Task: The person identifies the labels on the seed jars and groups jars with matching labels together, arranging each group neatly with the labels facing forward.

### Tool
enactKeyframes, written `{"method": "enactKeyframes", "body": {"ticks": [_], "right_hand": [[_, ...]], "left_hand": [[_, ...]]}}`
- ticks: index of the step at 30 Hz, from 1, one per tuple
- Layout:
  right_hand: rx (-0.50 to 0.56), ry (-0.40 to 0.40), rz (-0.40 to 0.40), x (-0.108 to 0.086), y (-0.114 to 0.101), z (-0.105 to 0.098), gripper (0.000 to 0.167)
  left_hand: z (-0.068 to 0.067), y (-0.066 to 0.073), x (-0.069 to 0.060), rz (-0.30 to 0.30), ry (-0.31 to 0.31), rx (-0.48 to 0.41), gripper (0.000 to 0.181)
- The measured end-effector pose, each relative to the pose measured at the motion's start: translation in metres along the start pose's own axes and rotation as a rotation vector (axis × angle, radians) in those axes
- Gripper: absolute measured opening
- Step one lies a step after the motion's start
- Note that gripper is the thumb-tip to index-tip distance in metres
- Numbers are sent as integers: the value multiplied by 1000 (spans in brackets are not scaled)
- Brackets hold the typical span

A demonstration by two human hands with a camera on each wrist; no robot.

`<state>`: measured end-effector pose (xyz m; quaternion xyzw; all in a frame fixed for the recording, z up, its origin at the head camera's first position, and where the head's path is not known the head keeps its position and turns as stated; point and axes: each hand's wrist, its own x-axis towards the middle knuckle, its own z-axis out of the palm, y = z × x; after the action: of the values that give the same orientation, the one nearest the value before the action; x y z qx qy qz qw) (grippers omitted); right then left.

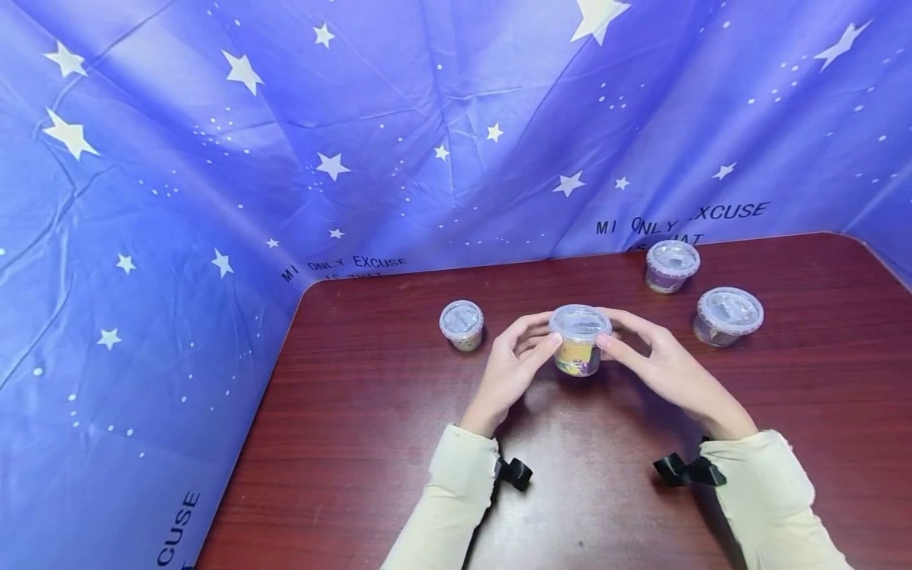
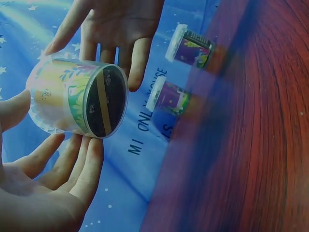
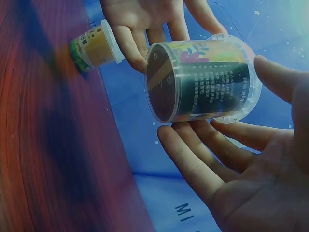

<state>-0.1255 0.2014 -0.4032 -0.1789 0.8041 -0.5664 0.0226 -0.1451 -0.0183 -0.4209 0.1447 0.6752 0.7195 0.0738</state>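
A clear-lidded tub with a yellow label [image 1: 578,356] is held upright above the table between both hands. My left hand [image 1: 509,368] grips its left side, thumb at the front near the lid and fingers behind. On the right side, my right hand [image 1: 666,368] holds it the same way. The left wrist view shows the tub [image 2: 63,94] with its dark base and the left fingers [image 2: 79,164] along its side. In the right wrist view, dark printed text covers part of the tub [image 3: 212,87], and the right fingers [image 3: 203,150] touch it.
A small lidded tub [image 1: 462,325] stands to the left on the dark red table [image 1: 342,412]. At the right are two more, one purple [image 1: 667,273] near the back edge and another [image 1: 725,317] nearer. A blue star-patterned cloth [image 1: 399,127] hangs behind and at the left.
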Motion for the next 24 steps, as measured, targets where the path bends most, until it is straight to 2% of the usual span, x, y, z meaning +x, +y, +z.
{"method": "enactKeyframes", "body": {"ticks": [9, 15, 19, 24], "right_hand": [[38, -20, 6, 5, -3, 8, 38], [78, -49, 41, 9, -3, 14, 40], [101, -38, 62, 11, -2, 18, 43], [126, 11, 102, 13, -4, 25, 44]], "left_hand": [[-7, 2, -7, -7, 27, -10, 37], [-10, 3, -10, -55, 56, -61, 35], [-10, 4, -10, -91, 65, -96, 35], [-9, 8, -11, -112, 97, -73, 34]]}}
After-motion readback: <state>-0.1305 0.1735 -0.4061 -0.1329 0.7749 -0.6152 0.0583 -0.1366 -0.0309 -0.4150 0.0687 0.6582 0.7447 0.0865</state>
